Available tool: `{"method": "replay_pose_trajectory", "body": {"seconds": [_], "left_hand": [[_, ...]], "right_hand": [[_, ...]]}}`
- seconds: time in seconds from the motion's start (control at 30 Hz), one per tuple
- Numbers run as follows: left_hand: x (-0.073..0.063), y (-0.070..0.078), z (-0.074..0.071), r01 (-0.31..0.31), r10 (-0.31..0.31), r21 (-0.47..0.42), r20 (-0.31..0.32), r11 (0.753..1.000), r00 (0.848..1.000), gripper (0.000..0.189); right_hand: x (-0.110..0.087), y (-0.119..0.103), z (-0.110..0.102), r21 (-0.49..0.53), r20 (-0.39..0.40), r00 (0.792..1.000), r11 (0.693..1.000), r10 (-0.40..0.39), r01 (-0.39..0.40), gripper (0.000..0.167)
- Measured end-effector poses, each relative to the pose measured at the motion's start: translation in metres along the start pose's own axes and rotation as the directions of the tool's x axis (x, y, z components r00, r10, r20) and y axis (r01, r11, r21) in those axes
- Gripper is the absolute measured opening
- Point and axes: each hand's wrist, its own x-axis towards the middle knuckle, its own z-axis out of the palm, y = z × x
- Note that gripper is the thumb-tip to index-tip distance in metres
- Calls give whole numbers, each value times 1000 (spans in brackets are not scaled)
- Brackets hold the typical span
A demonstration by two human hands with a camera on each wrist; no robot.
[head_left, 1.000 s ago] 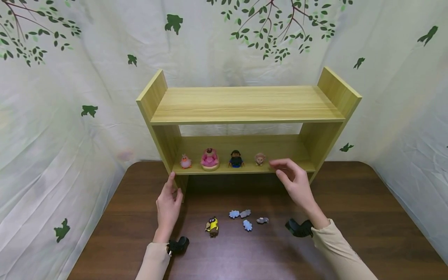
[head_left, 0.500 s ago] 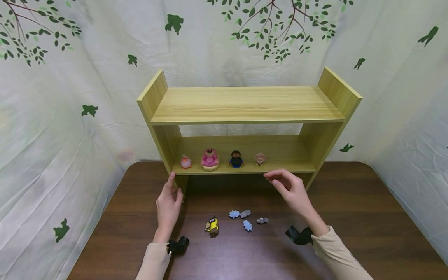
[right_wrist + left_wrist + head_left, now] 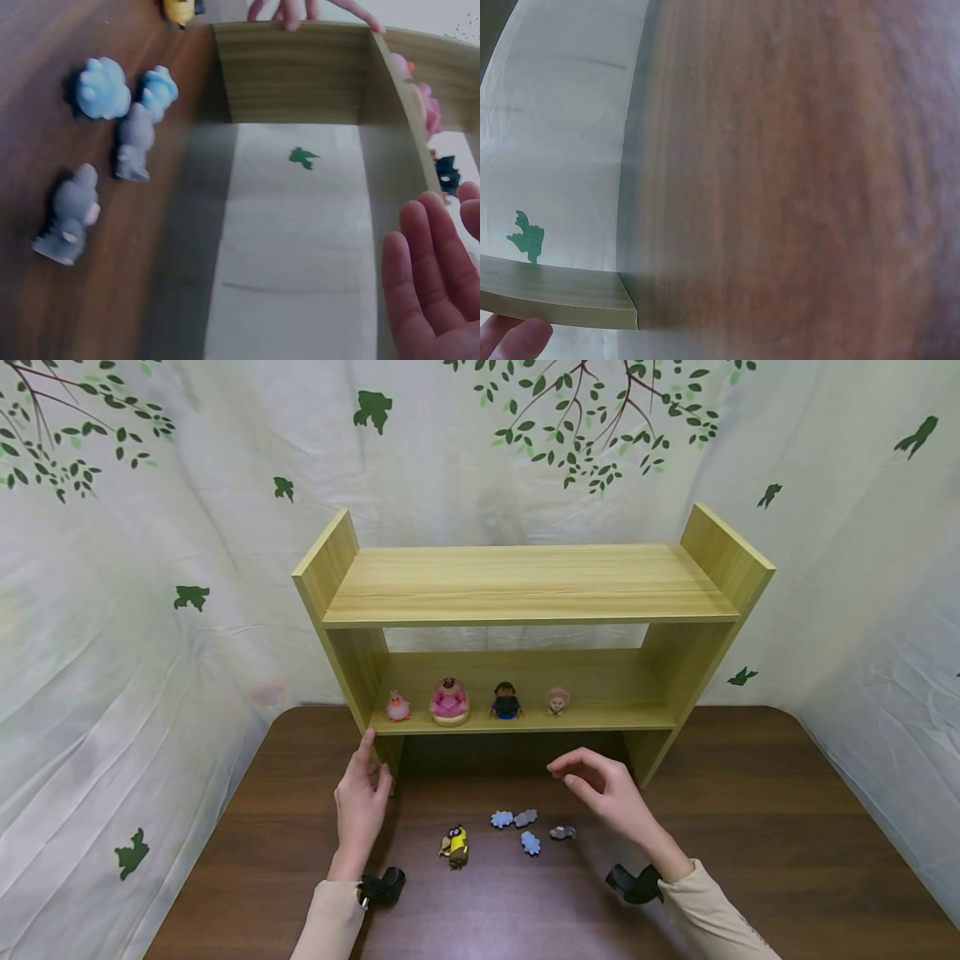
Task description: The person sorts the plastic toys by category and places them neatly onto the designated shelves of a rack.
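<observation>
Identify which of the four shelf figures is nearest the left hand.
The small pink bird, at the left end of the shelf, closest to the left hand. The large pink figure, the dark one and the pale one are farther right.

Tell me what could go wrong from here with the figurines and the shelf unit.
The left hand touches the left side of the wooden shelf unit; a push there might jolt the row of figurines standing on it.

The pink bear figurine sits close to the front edge, so a bump could tip it off.

One light-blue figurine and a gray figurine lie close together on the table; if the right hand reached for either, it might nudge the other.
</observation>
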Motion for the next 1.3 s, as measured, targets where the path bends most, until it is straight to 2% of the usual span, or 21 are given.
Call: {"method": "replay_pose_trajectory", "body": {"seconds": [0.13,0.3,0.53,0.73,1.0,1.3], "left_hand": [[0,0,0,-3,3,-1,0,1000,1000,79],[0,0,0,-9,9,-5,0,1000,1000,79],[0,0,0,0,0,-3,0,1000,1000,79],[0,0,0,0,0,-3,2,1000,1000,80],[0,1,-1,9,-9,-15,11,1000,1000,79],[0,0,0,-4,4,-10,3,1000,1000,80]], "right_hand": [[-3,1,7,-20,28,1000,1000,-3,4,23],[-1,-14,13,-37,58,998,999,0,2,21],[-8,9,19,-56,97,995,998,24,-18,22],[-10,6,23,-57,141,989,997,54,-46,22],[-9,-14,26,-61,254,963,995,96,-83,19],[-24,25,34,-21,333,925,982,183,-187,23]]}}
